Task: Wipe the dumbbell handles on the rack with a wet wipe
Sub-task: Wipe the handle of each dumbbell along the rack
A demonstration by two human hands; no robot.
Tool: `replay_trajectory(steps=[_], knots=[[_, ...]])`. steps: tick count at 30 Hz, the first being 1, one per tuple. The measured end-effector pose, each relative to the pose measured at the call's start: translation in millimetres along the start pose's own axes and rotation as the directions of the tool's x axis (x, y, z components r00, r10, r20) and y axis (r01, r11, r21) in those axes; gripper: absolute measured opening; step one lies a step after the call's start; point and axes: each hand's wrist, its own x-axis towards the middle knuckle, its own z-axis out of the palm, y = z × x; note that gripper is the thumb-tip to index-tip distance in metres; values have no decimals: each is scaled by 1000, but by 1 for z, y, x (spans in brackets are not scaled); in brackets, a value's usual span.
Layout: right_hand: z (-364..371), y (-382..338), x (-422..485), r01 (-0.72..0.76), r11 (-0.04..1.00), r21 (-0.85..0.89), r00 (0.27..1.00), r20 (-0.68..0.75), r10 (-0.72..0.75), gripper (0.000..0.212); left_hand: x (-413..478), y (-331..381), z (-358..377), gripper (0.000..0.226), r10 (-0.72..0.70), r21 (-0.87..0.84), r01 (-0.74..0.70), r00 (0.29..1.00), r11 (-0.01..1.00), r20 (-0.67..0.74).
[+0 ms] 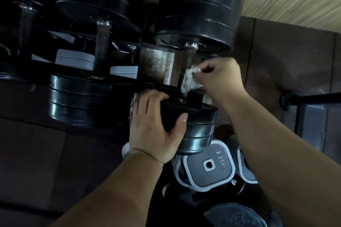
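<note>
The right grip is pinching a crumpled white wet wipe and pressing it against the lower part of the knurled handle of the dumbbell at the right end of the rack. The left grip is clasping the near black weight head of that same dumbbell, fingers over its top and thumb on its side, seemingly steadying it. So the wiping of this 1 handle is looking to be under way, with its upper part, near the far weight head, showing bare of the wipe. The next move is probably calling for sliding the wipe up along the bar and around it under firm pressure. A 2nd handle is sitting to the left, well apart, and a grey plate marked 2.25 KG is lying below the rack.
</note>
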Motion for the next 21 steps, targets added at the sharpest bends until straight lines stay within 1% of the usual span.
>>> replay_trajectory(steps=[3, 4, 6, 7, 10, 12, 14, 16, 18, 19, 21], knots=[[0, -10, 10, -3, 993, 119, 996, -92, 14, 8, 0, 0, 0, 60, 8, 12, -8, 1000, 1000, 0], [1, -10, 9, -6, 991, 133, 993, -119, 22, 7, 0, -1, 0, 60, 10, 12, -11, 1000, 1000, 2], [5, -7, 4, 4, 994, 107, 988, -153, 13, 5, 1, -1, 0, 60, 10, 10, -10, 1000, 1000, 2], [6, -4, 0, 11, 996, 88, 991, -137, 1, 5, 1, -1, 0, 60, 7, 10, -7, 1000, 1000, 2], [4, 8, -11, 44, 997, 66, 999, -14, -43, 4, 1, 0, 0, 59, 10, 20, -10, 1000, 1000, -1], [-1, 10, -16, 120, 991, 51, 992, 40, -122, 3, 1, -1, 0, 59, 20, 23, -20, 1000, 1000, 1], [0, 9, -16, 156, 986, 57, 987, 26, -157, 7, 1, -1, 1, 59, 20, 20, -20, 1000, 1000, 2], [7, 7, -13, 163, 986, 25, 986, -47, -162, 8, 1, -1, 1, 59, 16, 18, -16, 1000, 1000, 0], [16, 4, -8, 256, 962, -99, 957, -117, -267, 7, 1, -1, 2, 58, 23, 16, -22, 1000, 1000, -9], [19, 2, -6, 321, 934, -155, 932, -122, -341, 7, 1, -1, 2, 58, 27, 13, -27, 1000, 1000, -15], [18, -2, 1, 421, 885, -198, 888, -107, -446, 14, 1, -1, 2, 58, 31, 11, -31, 999, 999, -22]])
